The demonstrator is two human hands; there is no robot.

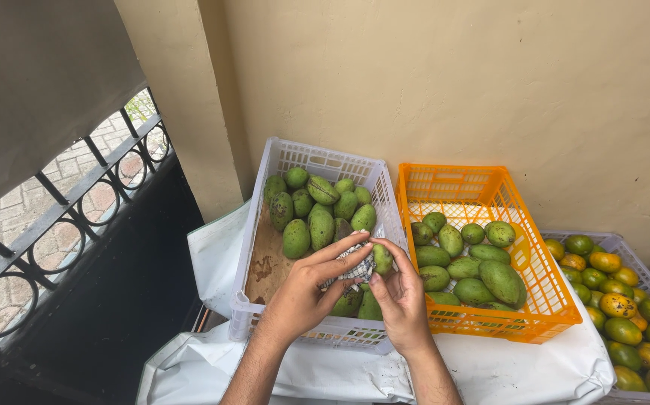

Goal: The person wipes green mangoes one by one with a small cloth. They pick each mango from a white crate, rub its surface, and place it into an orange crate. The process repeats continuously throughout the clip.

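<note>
Head view, looking down. The white crate point(306, 161) serves as landmark. Above its right near corner the right hand point(402, 294) held a small green mango point(382, 259) pinched between thumb and fingertips, the fingers curled only partly so that most of the fruit's skin stayed exposed. The left hand point(311, 289) was closed loosely around a checked cloth point(355, 268), fingers stretched forward and pressing the cloth against the mango's left side; that pairing, one hand steadying and one bearing the cloth, appeared suited to wiping the skin. The fruit was kept over the crate rather than beyond its rim, so a slip would probably have dropped it among the green mangoes point(317, 210) heaped toward the crate's far end. The crate's near left floor showed a bare, stained cardboard liner point(269, 262). Touching the crate's right wall stood an orange crate point(482, 184) with further green mangoes; farther right again, a grey crate point(632, 255) held mixed yellow and green fruit. White sheeting point(216, 251) lay beneath the crates. Left of the white crate, well apart, ran a black iron railing point(62, 217).
</note>
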